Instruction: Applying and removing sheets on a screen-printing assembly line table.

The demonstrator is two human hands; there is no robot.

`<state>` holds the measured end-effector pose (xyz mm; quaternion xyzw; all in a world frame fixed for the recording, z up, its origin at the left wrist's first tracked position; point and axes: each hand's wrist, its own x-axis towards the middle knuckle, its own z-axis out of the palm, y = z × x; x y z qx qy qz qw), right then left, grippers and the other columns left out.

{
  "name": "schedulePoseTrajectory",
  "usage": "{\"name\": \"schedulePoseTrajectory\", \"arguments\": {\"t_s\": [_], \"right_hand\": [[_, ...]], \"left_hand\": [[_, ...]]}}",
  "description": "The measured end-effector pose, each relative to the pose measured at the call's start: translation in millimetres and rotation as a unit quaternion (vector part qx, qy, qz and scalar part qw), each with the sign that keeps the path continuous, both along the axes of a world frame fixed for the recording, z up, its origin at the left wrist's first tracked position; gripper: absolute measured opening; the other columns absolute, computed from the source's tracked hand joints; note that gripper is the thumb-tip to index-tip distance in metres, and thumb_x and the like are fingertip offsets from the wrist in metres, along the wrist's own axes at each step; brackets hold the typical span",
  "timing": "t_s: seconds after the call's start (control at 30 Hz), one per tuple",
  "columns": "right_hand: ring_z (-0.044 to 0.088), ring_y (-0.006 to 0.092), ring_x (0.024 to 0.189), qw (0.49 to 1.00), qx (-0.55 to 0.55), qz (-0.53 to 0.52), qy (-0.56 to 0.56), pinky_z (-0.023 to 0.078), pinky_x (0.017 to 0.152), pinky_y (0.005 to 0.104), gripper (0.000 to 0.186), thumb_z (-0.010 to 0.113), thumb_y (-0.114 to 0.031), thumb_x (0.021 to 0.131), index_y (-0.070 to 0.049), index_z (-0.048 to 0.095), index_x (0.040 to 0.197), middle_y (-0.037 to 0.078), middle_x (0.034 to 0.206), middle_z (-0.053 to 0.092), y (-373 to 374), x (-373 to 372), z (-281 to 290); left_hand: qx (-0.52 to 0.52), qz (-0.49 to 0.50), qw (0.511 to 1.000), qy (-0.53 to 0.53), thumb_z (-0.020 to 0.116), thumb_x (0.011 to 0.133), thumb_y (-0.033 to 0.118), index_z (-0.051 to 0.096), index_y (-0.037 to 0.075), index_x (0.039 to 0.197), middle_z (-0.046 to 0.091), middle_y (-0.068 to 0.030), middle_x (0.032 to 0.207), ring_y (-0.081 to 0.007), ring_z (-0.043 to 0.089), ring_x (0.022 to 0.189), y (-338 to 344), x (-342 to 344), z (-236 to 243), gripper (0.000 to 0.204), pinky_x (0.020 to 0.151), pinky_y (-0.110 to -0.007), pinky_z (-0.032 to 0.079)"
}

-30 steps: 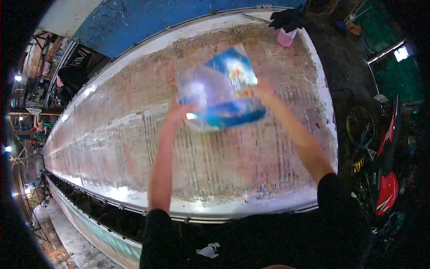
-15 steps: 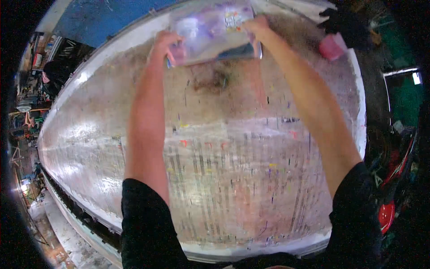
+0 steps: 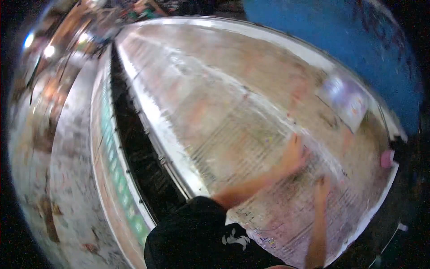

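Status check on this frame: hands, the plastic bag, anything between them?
Left hand and right hand both empty, flat over the long table. Blue-and-white plastic bag lies apart at the far edge. Pink cup off right; nothing between.

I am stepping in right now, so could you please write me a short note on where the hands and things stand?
Left hand: empty, resting on the long work table.
Right hand: empty, also on the table, nearer the body.
Plastic packet, pale with blue and orange print: lies flat at the table's far edge by the blue panel, apart from both hands.
Pink cup: at the right edge.
Done: packet set down. Left: unclear; the picture is blurred.
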<state>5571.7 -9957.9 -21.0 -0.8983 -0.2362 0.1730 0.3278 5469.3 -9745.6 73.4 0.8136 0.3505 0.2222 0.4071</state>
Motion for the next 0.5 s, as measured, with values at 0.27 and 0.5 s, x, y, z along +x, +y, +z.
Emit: {"name": "schedulePoseTrajectory", "arguments": {"t_s": [0.27,0.5], "right_hand": [[0.043,0.0276,0.11,0.855,0.358,0.186,0.326,0.033,0.092,0.0384,0.054,0.042,-0.044,0.087,0.0,0.047,0.117,0.016,0.12,0.047,17.6,-260.8,201.8],[0.032,0.0334,0.126,0.793,0.393,0.465,-0.002,0.024,0.104,0.0462,0.062,0.042,-0.043,0.087,-0.001,0.035,0.132,0.018,0.135,0.036,-2.7,-353.5,308.4]], "left_hand": [[0.183,-0.127,0.974,0.032,0.049,0.084,0.044,0.04,0.001,0.125,0.034,-0.0221,0.135,-0.0387,0.043,0.115,-142.7,-288.8,61.2,0.061,0.094,-0.042,0.037],[-0.44,0.112,0.872,-0.183,0.032,0.089,0.058,0.044,0.005,0.127,0.051,-0.0134,0.122,-0.0261,0.048,0.111,-185.9,-401.4,103.8,0.066,0.095,-0.039,0.035]]}}
